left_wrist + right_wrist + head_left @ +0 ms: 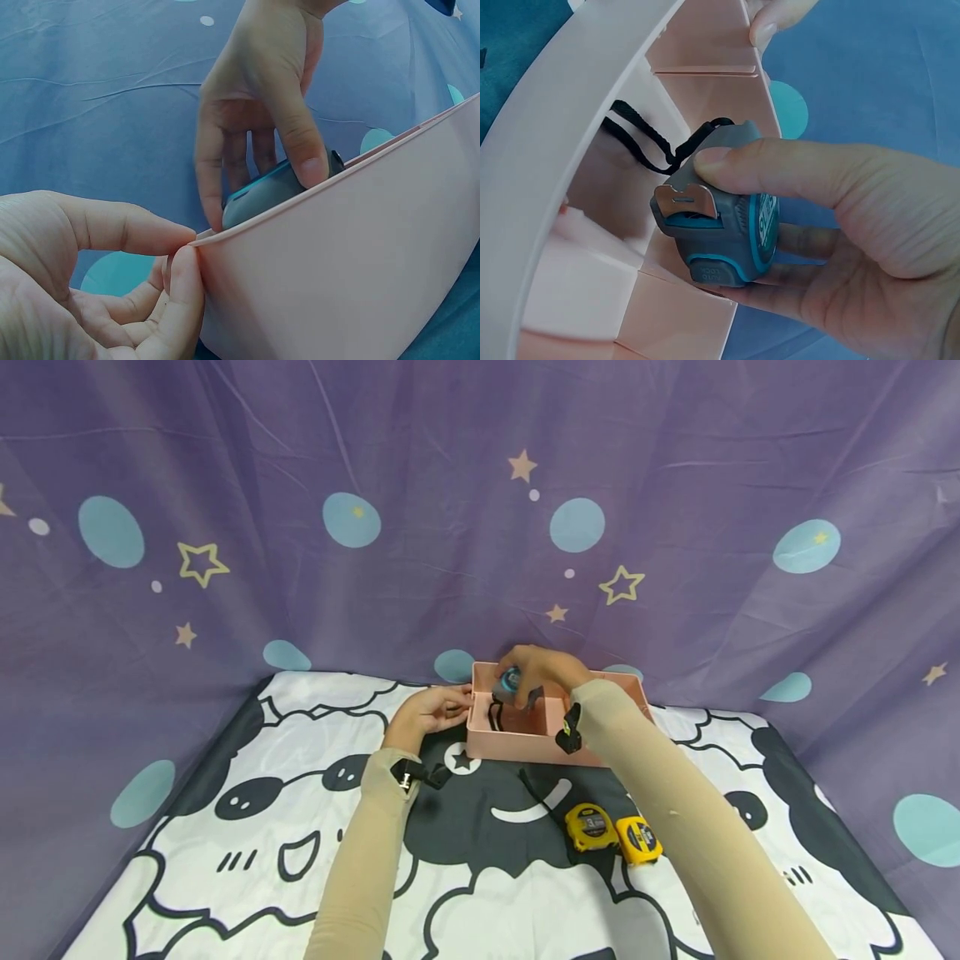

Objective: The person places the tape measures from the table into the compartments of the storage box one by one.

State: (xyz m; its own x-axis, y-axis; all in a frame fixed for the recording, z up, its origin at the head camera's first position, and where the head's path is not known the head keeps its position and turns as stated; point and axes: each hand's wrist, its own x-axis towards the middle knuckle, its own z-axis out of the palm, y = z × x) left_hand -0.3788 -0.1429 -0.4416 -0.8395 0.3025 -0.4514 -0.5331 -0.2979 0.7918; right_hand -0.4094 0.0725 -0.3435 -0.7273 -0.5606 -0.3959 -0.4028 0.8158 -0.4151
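A grey and blue tape measure (716,210) with a black wrist strap (649,142) is held in my right hand (542,668), thumb on one side and fingers on the other. It is at the left end of a pink box (517,746), partly below the rim, and the strap hangs inside. My left hand (435,710) pinches the box's left edge between thumb and fingers, as the left wrist view (150,262) shows. Two yellow tape measures, a larger one (590,827) and a smaller one (639,840), lie on the cloth in front of the box.
Dividers split the box inside, seen in the right wrist view. A black strap (536,789) trails from the yellow tape measures toward the box. A cartoon-print cloth (262,852) covers the table, and a purple curtain (450,485) hangs right behind the box.
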